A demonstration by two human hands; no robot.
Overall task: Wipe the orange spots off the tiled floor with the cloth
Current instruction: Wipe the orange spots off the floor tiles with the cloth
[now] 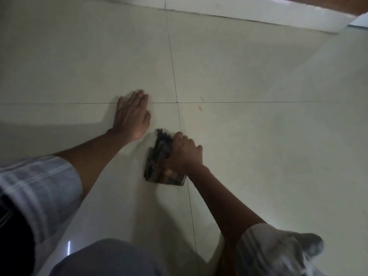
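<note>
- Two orange spots (201, 104) are seen on the tiled floor (249, 76), faint and blurred, just right of the grout crossing.
- One dark folded cloth (157, 162) is clutched by the right hand (182, 154), partly hidden beneath it.
- The left hand (132, 114) is pressed flat, fingers straight.
- The spots lie apart from the cloth, farther away and to the right.

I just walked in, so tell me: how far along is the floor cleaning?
Nothing looks wiped yet: two orange spots still show on the floor by the tile joint crossing. In hand: the right hand grips the dark folded cloth on the floor, short of the spots; the left hand rests flat. Left: wiping both spots.
</note>
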